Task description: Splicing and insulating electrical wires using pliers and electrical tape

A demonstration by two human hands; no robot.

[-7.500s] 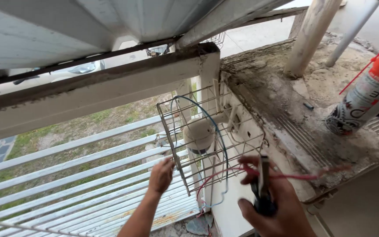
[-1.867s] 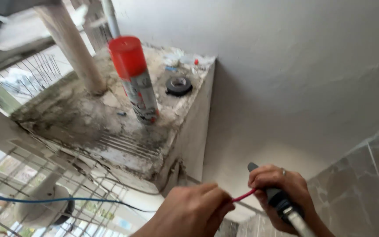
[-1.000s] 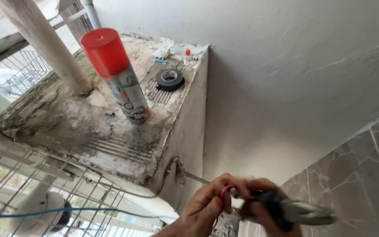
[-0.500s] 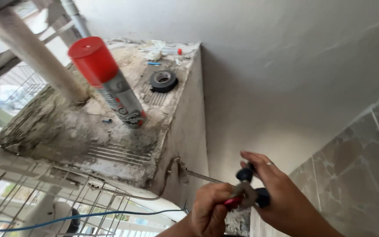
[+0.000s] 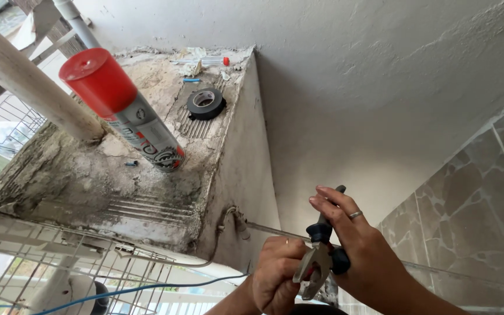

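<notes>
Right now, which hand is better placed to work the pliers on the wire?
The right hand. It already grips the dark handles of the pliers, jaws pointing down. The left hand is closed beside the jaws, apparently holding the wire, which is hidden.

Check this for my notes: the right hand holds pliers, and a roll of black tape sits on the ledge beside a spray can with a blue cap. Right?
Not quite. The spray can has a red cap, not blue, as the head view shows. The rest stands: the right hand holds the pliers, and the black tape sits on the ledge by the can.
</notes>
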